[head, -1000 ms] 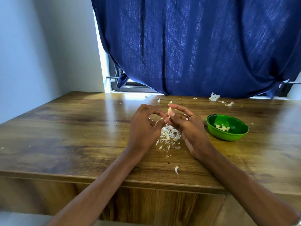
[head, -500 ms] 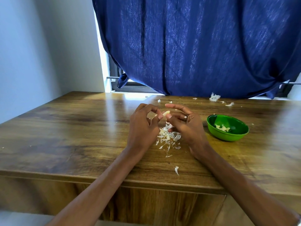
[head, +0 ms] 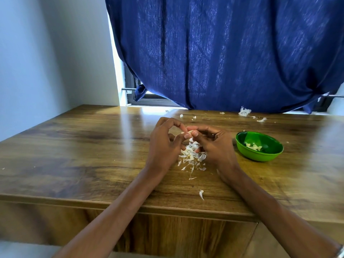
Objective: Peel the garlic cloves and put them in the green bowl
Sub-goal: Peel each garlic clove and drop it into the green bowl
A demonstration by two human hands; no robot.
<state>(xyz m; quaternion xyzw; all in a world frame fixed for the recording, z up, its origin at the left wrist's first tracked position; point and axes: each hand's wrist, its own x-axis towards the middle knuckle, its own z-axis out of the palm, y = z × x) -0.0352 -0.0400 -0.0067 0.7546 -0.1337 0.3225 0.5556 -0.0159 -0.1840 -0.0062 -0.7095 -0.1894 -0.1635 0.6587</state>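
A pale garlic clove (head: pixel 189 132) is held above the wooden table (head: pixel 93 155), pinched between the fingertips of both hands. My left hand (head: pixel 165 146) grips it from the left with thumb and forefinger. My right hand (head: pixel 214 144), with a ring on one finger, pinches it from the right. Below the hands lies a heap of white garlic skins (head: pixel 191 157). The green bowl (head: pixel 260 154) stands to the right of my right hand and holds several peeled cloves (head: pixel 254 146).
A single skin flake (head: pixel 201 194) lies near the table's front edge. More skin scraps (head: pixel 244 112) sit at the back by the dark blue curtain (head: pixel 223 53). A wall runs along the left side.
The clove has turned from upright to lying sideways between the fingertips. Both hands have closed in on it and stayed over the skin heap.
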